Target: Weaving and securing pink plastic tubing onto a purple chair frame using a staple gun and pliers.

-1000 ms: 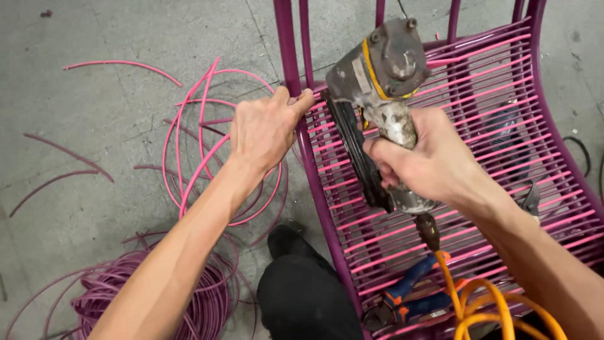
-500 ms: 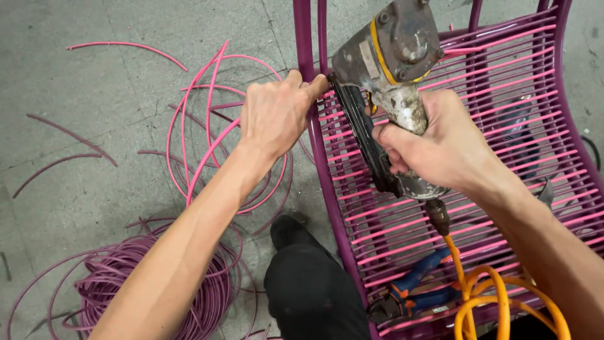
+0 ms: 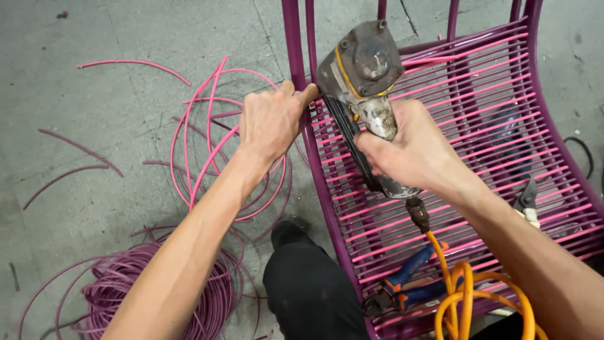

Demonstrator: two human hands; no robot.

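Note:
My right hand point(image 3: 412, 151) grips the handle of a worn grey and yellow pneumatic stapler point(image 3: 362, 72), its nose pressed against the left side of a purple metal chair frame point(image 3: 294, 44) strung with pink cord point(image 3: 478, 135). My left hand point(image 3: 270, 123) clamps the frame rail and a cord end beside the stapler's nose, thumb pointing at the tool. An orange air hose point(image 3: 462, 296) runs from the stapler's base down to the lower right.
Blue-handled pliers point(image 3: 409, 283) and a second cutter point(image 3: 525, 198) lie on the woven seat. Loose pink cord loops point(image 3: 207, 145) and a purple cord coil point(image 3: 119, 283) lie on the grey concrete floor. My dark-trousered knee point(image 3: 308, 289) is below the frame.
The view has shifted slightly so the chair and stapler sit higher and more to the right. Both hands keep their holds; the stapler stays against the frame's left rail.

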